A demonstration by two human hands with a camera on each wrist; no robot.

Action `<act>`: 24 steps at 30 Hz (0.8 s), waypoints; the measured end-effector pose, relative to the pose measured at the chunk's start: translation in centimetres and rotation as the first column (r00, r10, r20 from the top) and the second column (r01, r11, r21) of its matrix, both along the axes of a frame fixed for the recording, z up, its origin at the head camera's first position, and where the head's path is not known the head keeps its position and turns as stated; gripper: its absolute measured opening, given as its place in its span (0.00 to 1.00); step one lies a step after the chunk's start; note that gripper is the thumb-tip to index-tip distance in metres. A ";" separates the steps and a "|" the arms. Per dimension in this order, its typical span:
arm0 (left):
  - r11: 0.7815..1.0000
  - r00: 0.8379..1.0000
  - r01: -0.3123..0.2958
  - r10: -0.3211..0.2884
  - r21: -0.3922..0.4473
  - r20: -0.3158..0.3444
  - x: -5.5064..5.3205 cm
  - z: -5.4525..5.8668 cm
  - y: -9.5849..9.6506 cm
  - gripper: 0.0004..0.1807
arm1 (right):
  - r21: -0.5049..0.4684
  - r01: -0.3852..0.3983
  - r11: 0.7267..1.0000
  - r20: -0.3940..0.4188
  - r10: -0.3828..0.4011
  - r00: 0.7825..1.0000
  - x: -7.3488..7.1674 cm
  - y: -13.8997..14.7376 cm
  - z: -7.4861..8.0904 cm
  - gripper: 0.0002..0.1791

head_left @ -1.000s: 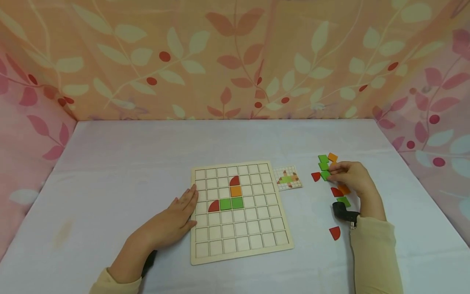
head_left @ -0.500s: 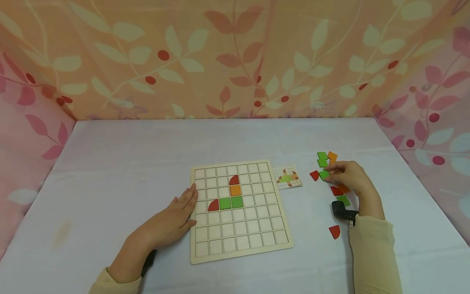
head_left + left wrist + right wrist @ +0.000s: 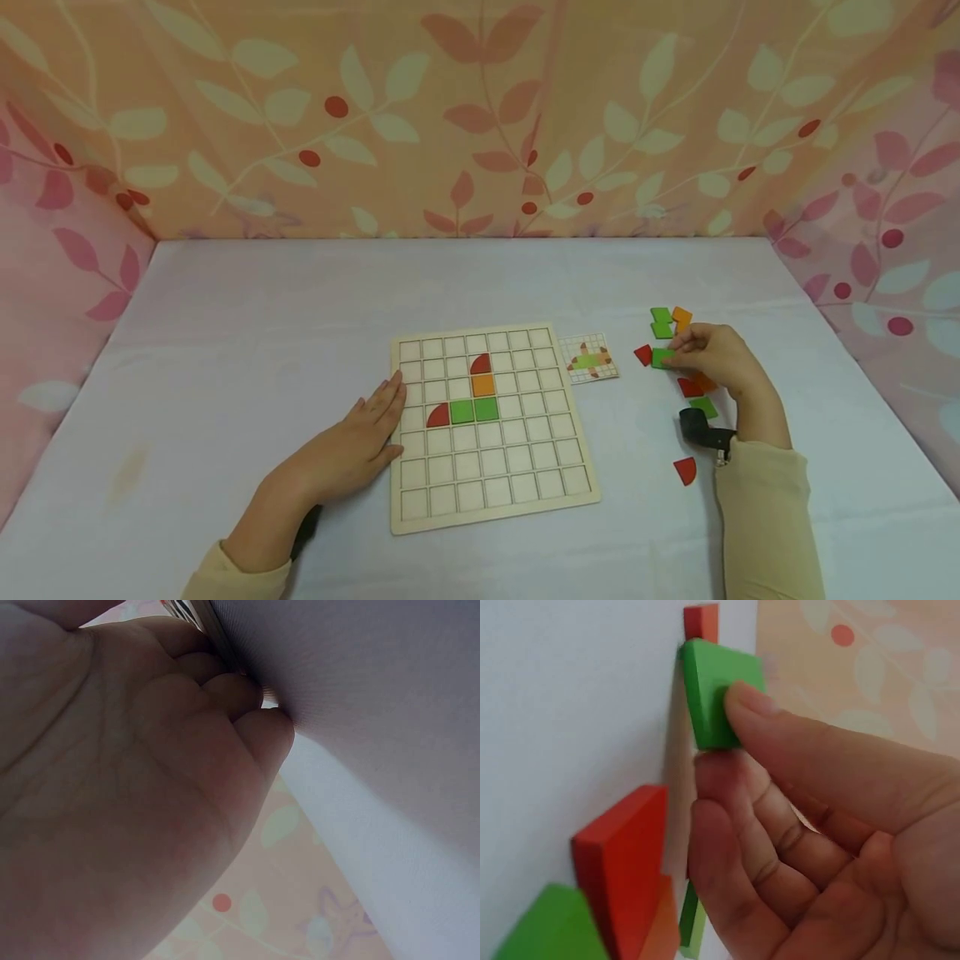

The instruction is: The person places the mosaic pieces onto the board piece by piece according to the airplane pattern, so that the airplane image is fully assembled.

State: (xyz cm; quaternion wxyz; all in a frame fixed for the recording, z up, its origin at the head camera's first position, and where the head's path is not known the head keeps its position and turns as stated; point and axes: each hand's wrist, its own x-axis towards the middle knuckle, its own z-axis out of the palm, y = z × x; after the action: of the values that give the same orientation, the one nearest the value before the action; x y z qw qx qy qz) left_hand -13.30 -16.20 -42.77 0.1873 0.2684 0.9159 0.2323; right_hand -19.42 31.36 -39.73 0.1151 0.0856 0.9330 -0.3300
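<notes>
On creased white cloth (image 3: pixel 285 333) before leaf-printed fabric (image 3: pixel 480 125) at twelve o'clock, touches the pale gridded board (image 3: pixel 517 471) at nine o'clock with the straight-fingered left hand (image 3: pixel 354 443) and pinches a flat square green tile (image 3: pixel 712 694) at the board's two o'clock with the right hand (image 3: pixel 716 358).

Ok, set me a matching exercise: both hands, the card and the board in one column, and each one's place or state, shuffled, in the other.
Column one
1. Left hand
2. Card
3. Right hand
4. Board

Column two
A. lies by the board's right edge
B. rests at the board's left edge
C. bears five tiles
D. pinches a green tile

Pairs: 1-B, 2-A, 3-D, 4-C
</notes>
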 end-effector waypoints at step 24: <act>1.000 1.000 0.005 -0.005 -0.008 0.017 -0.2 -0.1 0.0 0.38 | -0.252 -0.129 0.959 -0.138 0.096 0.986 -0.6 -6.1 1.4 0.15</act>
State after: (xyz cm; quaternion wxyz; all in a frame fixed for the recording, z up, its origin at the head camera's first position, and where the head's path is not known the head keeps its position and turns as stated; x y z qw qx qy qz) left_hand -13.53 -16.22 -42.86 0.1967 0.2680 0.9145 0.2306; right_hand -19.98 25.28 -38.32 0.0854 -0.0042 0.8904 -0.4470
